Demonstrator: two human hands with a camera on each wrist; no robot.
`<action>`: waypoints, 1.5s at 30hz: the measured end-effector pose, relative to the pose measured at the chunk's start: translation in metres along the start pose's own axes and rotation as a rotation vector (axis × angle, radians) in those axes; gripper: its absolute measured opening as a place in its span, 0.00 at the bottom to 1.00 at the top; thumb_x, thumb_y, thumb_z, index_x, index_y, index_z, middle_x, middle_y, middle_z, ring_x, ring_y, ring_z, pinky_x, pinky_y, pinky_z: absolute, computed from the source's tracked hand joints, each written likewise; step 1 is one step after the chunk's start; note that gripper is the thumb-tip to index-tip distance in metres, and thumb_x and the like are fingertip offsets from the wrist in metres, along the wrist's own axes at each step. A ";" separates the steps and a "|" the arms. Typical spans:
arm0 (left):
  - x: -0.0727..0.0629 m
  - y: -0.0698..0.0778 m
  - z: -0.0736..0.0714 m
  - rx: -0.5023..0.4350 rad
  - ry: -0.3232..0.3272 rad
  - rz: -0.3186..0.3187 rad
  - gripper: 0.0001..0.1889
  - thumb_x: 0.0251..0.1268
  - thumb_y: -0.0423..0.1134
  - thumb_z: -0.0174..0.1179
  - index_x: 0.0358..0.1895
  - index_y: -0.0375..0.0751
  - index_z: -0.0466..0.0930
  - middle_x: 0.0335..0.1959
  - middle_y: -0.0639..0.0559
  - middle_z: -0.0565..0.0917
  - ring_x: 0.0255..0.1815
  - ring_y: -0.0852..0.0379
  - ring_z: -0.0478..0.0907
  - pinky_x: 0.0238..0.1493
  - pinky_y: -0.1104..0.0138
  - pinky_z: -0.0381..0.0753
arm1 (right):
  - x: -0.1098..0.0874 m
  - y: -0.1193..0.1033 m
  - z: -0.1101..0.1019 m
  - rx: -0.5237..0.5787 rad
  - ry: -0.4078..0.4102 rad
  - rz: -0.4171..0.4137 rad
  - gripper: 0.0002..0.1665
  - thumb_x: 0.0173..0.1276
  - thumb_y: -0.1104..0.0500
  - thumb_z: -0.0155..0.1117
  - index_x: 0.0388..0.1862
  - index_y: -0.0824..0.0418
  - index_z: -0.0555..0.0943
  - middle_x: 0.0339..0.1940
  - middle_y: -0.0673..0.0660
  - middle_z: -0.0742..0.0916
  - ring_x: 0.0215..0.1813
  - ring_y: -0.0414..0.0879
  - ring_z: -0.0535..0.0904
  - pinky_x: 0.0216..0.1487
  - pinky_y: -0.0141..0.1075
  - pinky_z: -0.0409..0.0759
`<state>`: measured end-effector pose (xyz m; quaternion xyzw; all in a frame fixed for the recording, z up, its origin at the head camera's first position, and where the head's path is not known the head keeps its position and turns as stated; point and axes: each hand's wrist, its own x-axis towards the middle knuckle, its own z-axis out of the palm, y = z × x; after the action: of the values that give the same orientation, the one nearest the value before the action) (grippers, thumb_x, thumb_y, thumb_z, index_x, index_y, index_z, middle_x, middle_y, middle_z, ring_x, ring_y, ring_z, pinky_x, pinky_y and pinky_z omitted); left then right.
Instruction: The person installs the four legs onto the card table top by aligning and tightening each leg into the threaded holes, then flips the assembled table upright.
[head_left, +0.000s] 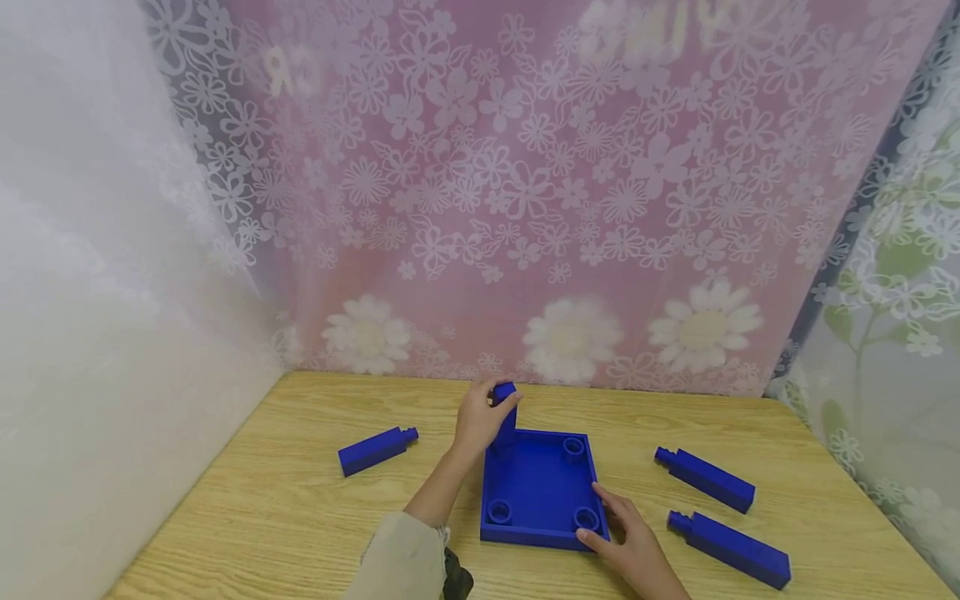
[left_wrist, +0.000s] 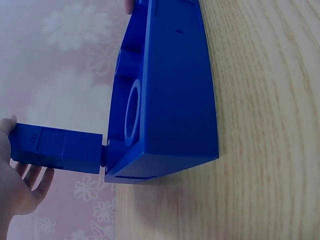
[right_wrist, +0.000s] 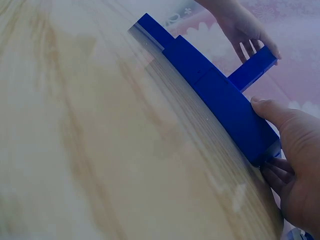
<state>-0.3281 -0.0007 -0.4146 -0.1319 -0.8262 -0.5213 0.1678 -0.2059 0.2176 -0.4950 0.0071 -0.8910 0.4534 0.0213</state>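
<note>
My left hand (head_left: 477, 421) grips a blue square leg (head_left: 507, 427) by its upper end. The leg stands upright at the far left corner of a blue square tray-like base (head_left: 542, 483), which lies with its raised rim up. In the left wrist view, the leg's (left_wrist: 75, 150) narrow end meets the corner socket; how deep it sits cannot be seen. Ring sockets (head_left: 573, 448) show in the other corners. At the near right corner, my right hand (head_left: 633, 546) holds the base, thumb on the near rim and fingers along the right side.
On the wooden table (head_left: 285, 517), one loose blue leg (head_left: 373, 452) lies left of the base. To the right lie two more, a farther leg (head_left: 708, 479) and a nearer leg (head_left: 735, 548). A flowered pink curtain (head_left: 525, 208) hangs behind the table.
</note>
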 end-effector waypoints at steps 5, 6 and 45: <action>-0.001 -0.002 0.001 -0.079 0.018 -0.066 0.27 0.59 0.49 0.62 0.56 0.39 0.67 0.46 0.46 0.75 0.46 0.50 0.74 0.44 0.62 0.76 | 0.000 0.000 0.000 -0.006 0.000 0.002 0.47 0.54 0.41 0.67 0.68 0.61 0.64 0.61 0.66 0.69 0.58 0.61 0.69 0.55 0.56 0.67; -0.002 -0.002 0.001 -0.088 0.018 -0.074 0.26 0.59 0.49 0.62 0.55 0.39 0.66 0.46 0.46 0.75 0.47 0.50 0.74 0.45 0.61 0.76 | 0.000 -0.001 0.000 -0.004 0.000 0.001 0.47 0.55 0.41 0.67 0.68 0.61 0.64 0.61 0.66 0.69 0.58 0.61 0.69 0.55 0.56 0.67; -0.005 -0.006 0.002 -0.047 -0.060 0.000 0.21 0.64 0.47 0.57 0.58 0.43 0.74 0.50 0.45 0.71 0.51 0.48 0.73 0.47 0.59 0.76 | -0.001 0.000 0.000 0.006 0.001 -0.003 0.46 0.55 0.42 0.67 0.68 0.60 0.64 0.61 0.66 0.69 0.58 0.61 0.69 0.55 0.55 0.67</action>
<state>-0.3265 -0.0018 -0.4227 -0.1515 -0.8185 -0.5363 0.1395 -0.2049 0.2172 -0.4951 0.0083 -0.8896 0.4561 0.0221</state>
